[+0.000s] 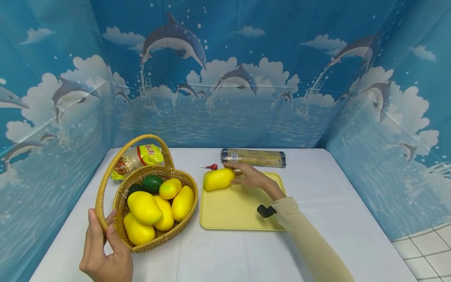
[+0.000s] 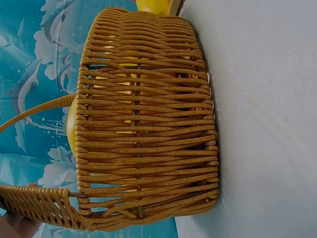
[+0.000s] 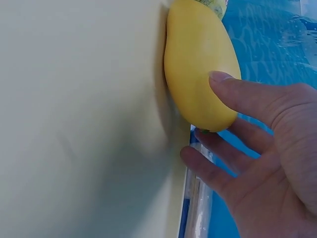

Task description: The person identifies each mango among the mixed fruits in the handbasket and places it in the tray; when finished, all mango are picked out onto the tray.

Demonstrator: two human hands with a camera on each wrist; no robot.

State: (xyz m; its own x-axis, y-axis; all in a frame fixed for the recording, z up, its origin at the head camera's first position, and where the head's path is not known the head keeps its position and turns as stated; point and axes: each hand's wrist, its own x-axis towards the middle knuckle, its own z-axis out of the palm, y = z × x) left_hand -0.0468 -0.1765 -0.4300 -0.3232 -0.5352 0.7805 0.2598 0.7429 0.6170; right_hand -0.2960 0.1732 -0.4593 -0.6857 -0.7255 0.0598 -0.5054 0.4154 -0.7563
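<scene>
My left hand (image 1: 105,246) holds the handle (image 1: 102,188) of a wicker basket (image 1: 192,184) at its near left side. Several yellow mangoes (image 1: 144,207), a smaller yellow fruit (image 1: 170,188) and dark green fruit (image 1: 152,183) fill the basket. Over the pale yellow tray (image 1: 243,215), my right hand (image 1: 251,176) pinches the right end of a mango (image 1: 219,179) at the tray's far left corner. In the right wrist view, the thumb (image 3: 237,91) presses the mango's near side, with the index finger partly hidden behind it; the other fingers are spread below its end.
A yellow-and-clear food packet (image 1: 135,158) lies behind the basket. Beyond the tray are a red-wrapped lollipop (image 1: 212,167) and a long wrapped packet with dark ends (image 1: 257,157). Dolphin-print curtains (image 1: 225,109) enclose the white-covered table (image 1: 338,196) on three sides.
</scene>
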